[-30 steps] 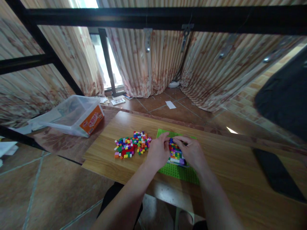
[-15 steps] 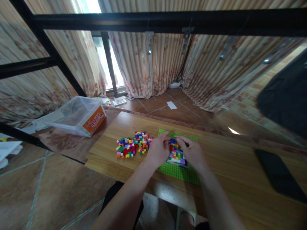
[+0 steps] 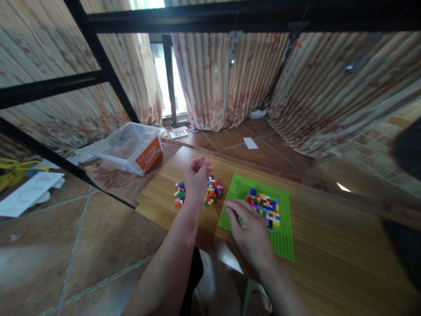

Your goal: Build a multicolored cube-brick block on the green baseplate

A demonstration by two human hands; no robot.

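Observation:
My left hand [image 3: 196,177] hovers over the loose toy bricks [image 3: 213,191], its fingers loosely bent and apart, with nothing visible in them. It hides the middle of the pile. My right hand [image 3: 250,226] is over the left part of a green studded baseplate [image 3: 284,243]. Its thumb and forefinger come together near the plate's left edge; whether a small brick is between them cannot be made out. Beside that hand, a block of multicoloured bricks [image 3: 271,205] sits on the baseplate, partly covered by the fingers.
The wooden table [image 3: 329,237] carries a dark flat object [image 3: 403,245] at the right. A clear plastic bin [image 3: 126,147] with an orange label stands on the floor at the left. Black metal bars [image 3: 210,19] cross overhead, in front of striped curtains [image 3: 204,83].
My left hand has moved left from the brick block to above the loose bricks. My right hand has drawn back toward the baseplate's left side, uncovering much of the block. The view has shifted left.

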